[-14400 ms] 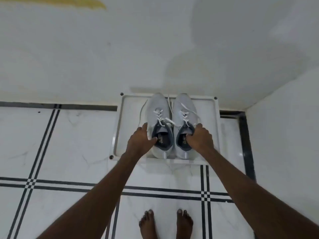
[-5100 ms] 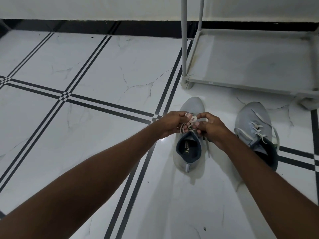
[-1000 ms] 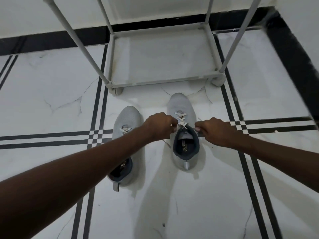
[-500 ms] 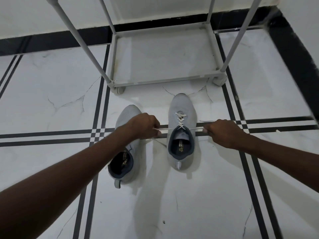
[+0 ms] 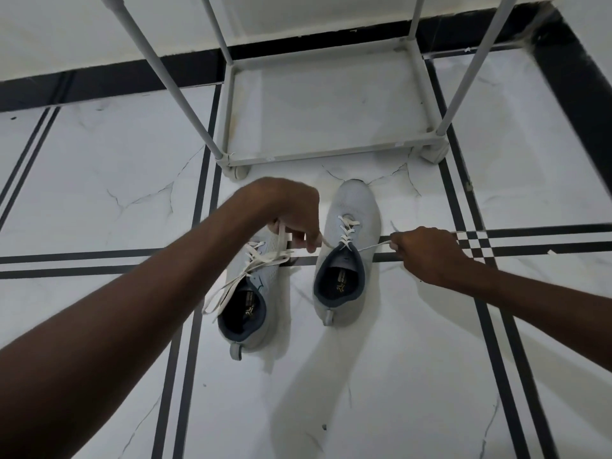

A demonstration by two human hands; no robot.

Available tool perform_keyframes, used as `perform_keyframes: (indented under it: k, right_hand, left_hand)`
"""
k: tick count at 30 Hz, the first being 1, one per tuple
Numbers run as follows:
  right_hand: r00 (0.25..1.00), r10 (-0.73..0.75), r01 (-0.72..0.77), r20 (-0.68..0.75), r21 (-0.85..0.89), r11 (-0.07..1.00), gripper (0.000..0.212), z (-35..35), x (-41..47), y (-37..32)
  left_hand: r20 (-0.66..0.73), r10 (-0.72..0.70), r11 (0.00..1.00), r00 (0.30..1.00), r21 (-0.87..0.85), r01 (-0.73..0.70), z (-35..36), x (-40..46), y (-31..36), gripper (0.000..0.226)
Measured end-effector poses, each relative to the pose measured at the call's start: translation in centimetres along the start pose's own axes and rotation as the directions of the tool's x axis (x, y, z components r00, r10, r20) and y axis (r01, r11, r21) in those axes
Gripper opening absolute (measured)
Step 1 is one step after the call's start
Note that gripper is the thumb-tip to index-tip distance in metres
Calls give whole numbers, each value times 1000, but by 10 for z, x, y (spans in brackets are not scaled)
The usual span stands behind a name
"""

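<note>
Two pale grey sneakers with dark blue linings stand on the white marble floor, toes toward the rack. The right sneaker [image 5: 347, 260] has its white lace [image 5: 346, 231] pulled out to both sides. My left hand [image 5: 291, 217] pinches the lace's left end just left of that shoe, above the toe of the left sneaker [image 5: 255, 293]. My right hand [image 5: 427, 253] grips the right end, which runs taut from the top eyelets. The left sneaker's own laces [image 5: 241, 276] lie loose across its side.
A grey metal shoe rack [image 5: 318, 154] stands just beyond the shoes, its bottom shelf bare and its poles rising out of view. A white wall with a black skirting runs behind it, with a corner at right. Black double stripes cross the floor.
My left hand has lifted and moved up over the left sneaker's toe, still holding the lace end. The right hand has stayed out to the right, keeping its end taut.
</note>
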State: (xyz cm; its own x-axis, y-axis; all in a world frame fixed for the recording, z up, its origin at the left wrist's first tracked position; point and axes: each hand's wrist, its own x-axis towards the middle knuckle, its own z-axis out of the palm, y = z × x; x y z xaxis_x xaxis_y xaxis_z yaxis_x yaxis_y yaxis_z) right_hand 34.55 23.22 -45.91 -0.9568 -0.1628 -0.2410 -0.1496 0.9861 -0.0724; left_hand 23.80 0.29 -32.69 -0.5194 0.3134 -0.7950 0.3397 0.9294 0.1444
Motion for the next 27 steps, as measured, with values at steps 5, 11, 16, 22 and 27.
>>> perform_keyframes:
  k: [5, 11, 16, 22, 27]
  right_hand:
    - [964, 11, -7, -267, 17, 1000, 13, 6, -2, -9]
    - [954, 299, -247, -4, 555, 794, 27, 2, -8, -38]
    - [773, 270, -570, 574, 815, -100, 12, -19, 16, -42]
    - [815, 230, -477, 533, 840, -258, 23, -51, 32, -36]
    - [860, 304, -394, 411, 911, -118, 28, -59, 30, -33]
  left_hand:
    - [-513, -28, 958, 858, 231, 169, 32, 26, -12, 25]
    - [-677, -112, 982, 728, 38, 186, 101, 42, -19, 32]
    - [-197, -311, 622, 930, -781, 43, 104, 61, -17, 63]
    - [-261, -254, 449, 931, -884, -126, 86, 75, 0, 16]
    - [-368, -318, 818, 874, -572, 58, 97, 78, -3, 50]
